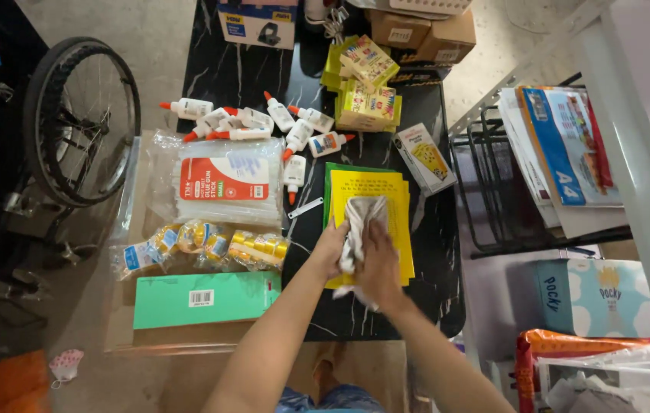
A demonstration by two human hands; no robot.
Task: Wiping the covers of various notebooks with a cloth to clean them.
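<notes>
Both hands meet over the near middle of the black marble-patterned tabletop [225, 73]. The left hand [330, 248] has its fingers curled around the edge of a crumpled grey-white cloth [359, 222], and the right hand [378, 268] lies half closed over the cloth's lower part, pressing it down. The cloth runs lengthwise away from the person, its bunched far end pointing toward the far edge of the tabletop. It rests on a stack of yellow paper packets with green backing [386, 191], which lies flat and also runs long toward the far edge. How tightly the right hand grips is hard to judge, since its fingers are hidden beneath it.

Toward the left edge lie a clear bag of white glue sticks with a red label [225, 183], rolls of tape in clear wrap [210, 246] and a flat green box [203, 298]. Farther back, small white glue bottles with red caps [264, 122] lie scattered.
</notes>
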